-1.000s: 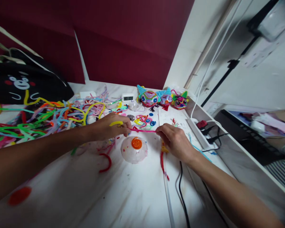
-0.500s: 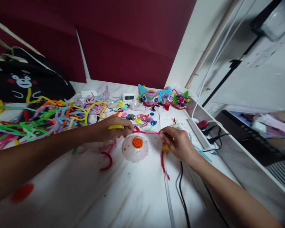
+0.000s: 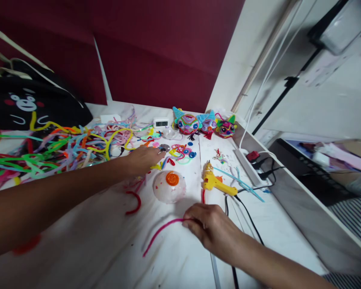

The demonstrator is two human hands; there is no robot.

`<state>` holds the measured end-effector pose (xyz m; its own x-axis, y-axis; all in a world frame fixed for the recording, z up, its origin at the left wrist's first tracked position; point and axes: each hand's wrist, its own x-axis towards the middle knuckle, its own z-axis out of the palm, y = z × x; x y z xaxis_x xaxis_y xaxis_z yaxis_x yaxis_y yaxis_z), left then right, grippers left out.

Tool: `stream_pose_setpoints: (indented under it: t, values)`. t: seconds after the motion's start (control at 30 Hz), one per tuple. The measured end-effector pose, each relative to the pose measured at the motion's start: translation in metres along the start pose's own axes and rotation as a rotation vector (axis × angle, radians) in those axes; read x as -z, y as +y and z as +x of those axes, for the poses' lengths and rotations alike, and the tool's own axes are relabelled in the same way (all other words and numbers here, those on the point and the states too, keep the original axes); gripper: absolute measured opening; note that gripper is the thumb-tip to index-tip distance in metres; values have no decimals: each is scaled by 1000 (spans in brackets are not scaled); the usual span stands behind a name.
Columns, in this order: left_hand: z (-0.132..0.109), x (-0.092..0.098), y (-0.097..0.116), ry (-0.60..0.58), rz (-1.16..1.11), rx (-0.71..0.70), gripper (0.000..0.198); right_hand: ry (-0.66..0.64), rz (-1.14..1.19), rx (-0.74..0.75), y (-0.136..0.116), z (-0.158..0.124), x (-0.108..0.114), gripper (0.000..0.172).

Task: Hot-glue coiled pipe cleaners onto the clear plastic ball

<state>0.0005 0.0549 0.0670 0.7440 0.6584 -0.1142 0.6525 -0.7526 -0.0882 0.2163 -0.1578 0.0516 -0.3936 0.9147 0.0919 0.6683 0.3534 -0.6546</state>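
Observation:
My right hand [image 3: 203, 224] pinches one end of a dark pink pipe cleaner [image 3: 162, 229], whose free end curves down to the left over the table. Over the small craft pieces is my left hand [image 3: 144, 159], reaching forward with its fingers mostly hidden. A dark spot shows at its fingertips, and a yellow bit [image 3: 157, 166] sticks out beneath it; whether it is held I cannot tell. Between the hands sits a whitish translucent dome [image 3: 170, 193] topped by an orange coil [image 3: 172, 178]. To its right lies a yellow hot glue gun [image 3: 219, 184].
A heap of coloured pipe cleaners [image 3: 66, 148] spreads at the left before a black bag [image 3: 33, 96]. Several decorated animal heads [image 3: 188, 123] and a small digital clock [image 3: 161, 123] stand at the back. A power strip [image 3: 251, 166] and black cables [image 3: 249, 218] are at the right.
The pink pipe cleaner was stretched between both hands above the dome. My left hand has let go and shifted left; my right hand has drawn it toward me, uncovering the glue gun.

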Motion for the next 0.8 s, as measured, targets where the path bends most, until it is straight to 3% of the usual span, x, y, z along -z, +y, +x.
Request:
stream_pose_setpoints:
  t: [0.07, 0.17, 0.23, 0.3, 0.37, 0.43, 0.53, 0.67, 0.8]
  values:
    - [2, 0, 5, -13, 73, 8, 56, -16, -38, 16, -1, 1, 1, 24]
    - [0, 10, 14, -25, 138, 58, 58, 86, -26, -11, -3, 15, 13, 20]
    - [-4, 20, 24, -10, 167, 102, 57, 172, 97, -77, -6, 36, 22, 15]
    - [-8, 31, 36, 31, 184, 127, 51, 231, 390, -187, -9, 62, 29, 14]
    - [-12, 42, 49, 74, 183, 132, 41, 193, 662, -300, -11, 86, 32, 20]
    - [-15, 50, 58, 109, 165, 127, 37, 108, 759, -323, -11, 104, 33, 36]
    - [-18, 57, 58, 138, 114, 109, 30, 68, 861, -318, -9, 112, 35, 46]
    - [-22, 57, 36, 102, -148, -51, 18, 133, 957, -309, -1, 102, 44, 48]
    - [-26, 49, 17, 91, -728, -136, 39, 174, 1009, -307, 6, 91, 51, 49]
